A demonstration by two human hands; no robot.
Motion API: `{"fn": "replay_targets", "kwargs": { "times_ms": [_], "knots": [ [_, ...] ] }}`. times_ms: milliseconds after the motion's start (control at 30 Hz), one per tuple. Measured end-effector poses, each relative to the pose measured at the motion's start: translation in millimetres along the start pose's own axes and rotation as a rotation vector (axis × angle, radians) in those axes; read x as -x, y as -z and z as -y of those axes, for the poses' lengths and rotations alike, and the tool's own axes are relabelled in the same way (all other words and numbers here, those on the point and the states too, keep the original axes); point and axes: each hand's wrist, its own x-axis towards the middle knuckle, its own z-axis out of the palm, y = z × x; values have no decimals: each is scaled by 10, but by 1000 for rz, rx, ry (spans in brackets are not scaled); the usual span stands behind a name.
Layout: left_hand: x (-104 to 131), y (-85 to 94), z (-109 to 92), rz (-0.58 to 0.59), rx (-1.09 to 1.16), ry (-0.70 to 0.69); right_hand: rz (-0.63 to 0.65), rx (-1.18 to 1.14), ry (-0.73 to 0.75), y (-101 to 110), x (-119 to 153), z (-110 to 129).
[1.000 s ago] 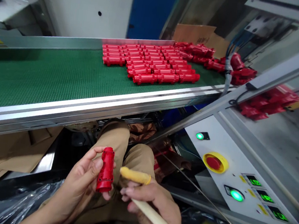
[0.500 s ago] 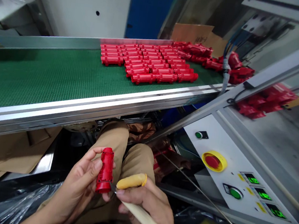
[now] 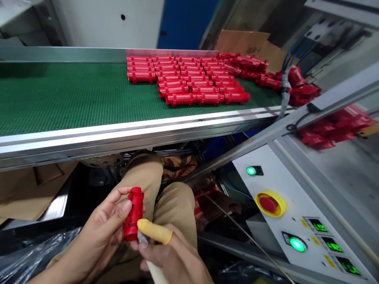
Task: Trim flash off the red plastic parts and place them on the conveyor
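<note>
My left hand (image 3: 106,224) grips a red plastic cylindrical part (image 3: 134,213) upright above my lap, thumb on its near side and fingers behind. The part has raised edges and small dark slots. In my right hand (image 3: 184,264) is a knife (image 3: 160,281) with a long cream handle; only a little metal shows at its tip, against the part's lower right edge. A yellow finger cot (image 3: 154,231) covers my right index finger, which touches the side of the part. Exact blade contact is hidden by the fingers.
Several rows of like red parts (image 3: 192,85) lie on a green conveyor belt (image 3: 61,95), with a heap of more (image 3: 246,62) behind. A metal rail (image 3: 108,135) edges the belt. On my right stands a control panel (image 3: 278,229) with buttons and displays. Cardboard (image 3: 15,195) lies at left.
My right hand has moved left and slightly up with the knife, bringing the yellow-covered finger onto the red part. The left hand stays nearly still. Two green panel buttons have lit up.
</note>
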Motion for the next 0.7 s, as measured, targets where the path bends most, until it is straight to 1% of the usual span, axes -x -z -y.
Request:
{"fn": "replay_targets", "kwargs": {
  "times_ms": [33, 67, 167, 200, 233, 267, 300, 367, 433, 500, 567, 700],
  "knots": [
    [-1, 2, -1, -4, -2, 3, -29, 32, -5, -5, 20, -14],
    [-3, 4, -5, 3, -9, 7, -88, 58, -4, -7, 35, -30],
    [-13, 12, -24, 36, -23, 18, -355, 117, -9, 16, 38, -74],
    [-20, 14, -32, 39, -14, 27, -402, 112, -32, 29, 25, -79],
    [-30, 15, -38, 44, 1, 47, -403, 88, -53, 42, 5, -77],
    [-41, 15, -44, 53, 18, 76, -368, 41, -57, 51, -17, -68],
    [-52, 15, -48, 69, 35, 116, -299, -25, -42, 55, -39, -54],
    [-72, 13, -51, 110, 63, 224, -132, -168, 29, 44, -75, -27],
    [-82, 15, -47, 143, 87, 315, -40, -275, 85, 15, -90, -16],
    [-82, 22, -39, 158, 98, 361, 4, -337, 100, -15, -88, -28],
    [-76, 34, -27, 160, 101, 369, 28, -366, 95, -34, -77, -53],
    [-71, 54, -3, 163, 97, 368, -11, -339, 103, -40, -62, -88]
  ]
}}
